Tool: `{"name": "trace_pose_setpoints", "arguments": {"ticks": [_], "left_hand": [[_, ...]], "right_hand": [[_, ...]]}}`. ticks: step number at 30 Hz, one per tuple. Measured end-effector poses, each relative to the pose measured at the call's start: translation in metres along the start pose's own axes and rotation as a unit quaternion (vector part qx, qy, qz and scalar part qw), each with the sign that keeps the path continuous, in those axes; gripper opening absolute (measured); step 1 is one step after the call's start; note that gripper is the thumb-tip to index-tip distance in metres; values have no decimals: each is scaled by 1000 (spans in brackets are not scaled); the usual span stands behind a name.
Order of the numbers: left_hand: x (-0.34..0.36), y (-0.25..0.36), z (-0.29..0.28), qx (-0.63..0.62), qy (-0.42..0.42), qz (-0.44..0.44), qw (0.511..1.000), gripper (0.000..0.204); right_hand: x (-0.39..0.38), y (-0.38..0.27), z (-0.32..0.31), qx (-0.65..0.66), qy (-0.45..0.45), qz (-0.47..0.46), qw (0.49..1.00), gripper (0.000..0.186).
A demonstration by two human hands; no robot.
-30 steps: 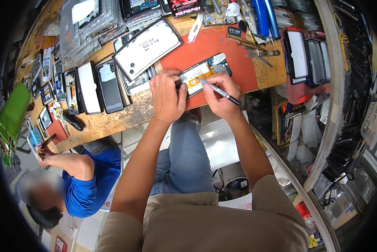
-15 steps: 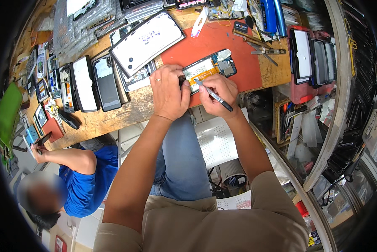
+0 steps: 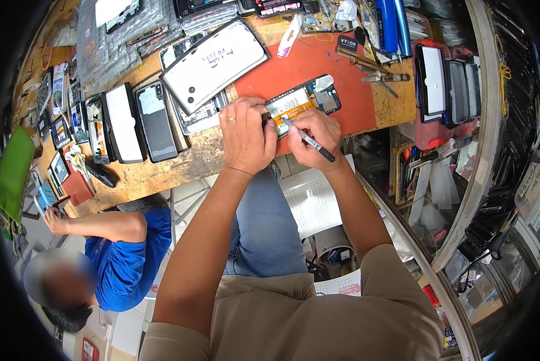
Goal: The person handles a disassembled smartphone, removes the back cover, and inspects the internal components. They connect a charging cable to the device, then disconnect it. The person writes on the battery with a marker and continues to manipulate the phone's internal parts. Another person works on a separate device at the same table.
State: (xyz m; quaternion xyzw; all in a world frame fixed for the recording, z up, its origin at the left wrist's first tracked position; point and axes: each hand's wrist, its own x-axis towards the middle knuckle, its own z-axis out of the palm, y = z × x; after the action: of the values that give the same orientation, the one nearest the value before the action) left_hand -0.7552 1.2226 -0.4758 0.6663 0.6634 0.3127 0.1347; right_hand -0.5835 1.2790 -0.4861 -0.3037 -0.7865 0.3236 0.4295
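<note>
An opened phone (image 3: 292,101), its white-labelled battery, orange flex cable and circuit board exposed, lies slantwise at the near edge of the red mat. My left hand (image 3: 244,133) is closed around its left end, fingers curled over it. A small dark piece (image 3: 266,119) shows between that thumb and forefinger; its kind is unclear. In my right hand (image 3: 315,133) is a grey and black marker pen (image 3: 313,144), held like a pencil. Its pale tip end points at the orange flex cable (image 3: 291,114). The phone's lower end is partly hidden by both hands.
A white-backed phone panel (image 3: 216,63) lies left of the red mat (image 3: 357,108). More phone panels (image 3: 155,120) stand beside it. Tweezers and tools (image 3: 384,77) lie at right. A person in a blue shirt (image 3: 128,265) sits at left along the wooden bench (image 3: 155,177).
The view has shifted slightly. Both hands keep their hold, and the marker stays over the orange flex cable. The neighbouring person's hand has moved a little.
</note>
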Motion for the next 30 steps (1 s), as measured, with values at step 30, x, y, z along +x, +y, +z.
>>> {"name": "trace_pose_setpoints", "arguments": {"ticks": [30], "left_hand": [[0, -1, 2, 8, 15, 3, 1000, 28]], "right_hand": [[-1, -1, 4, -14, 33, 14, 999, 21]]}}
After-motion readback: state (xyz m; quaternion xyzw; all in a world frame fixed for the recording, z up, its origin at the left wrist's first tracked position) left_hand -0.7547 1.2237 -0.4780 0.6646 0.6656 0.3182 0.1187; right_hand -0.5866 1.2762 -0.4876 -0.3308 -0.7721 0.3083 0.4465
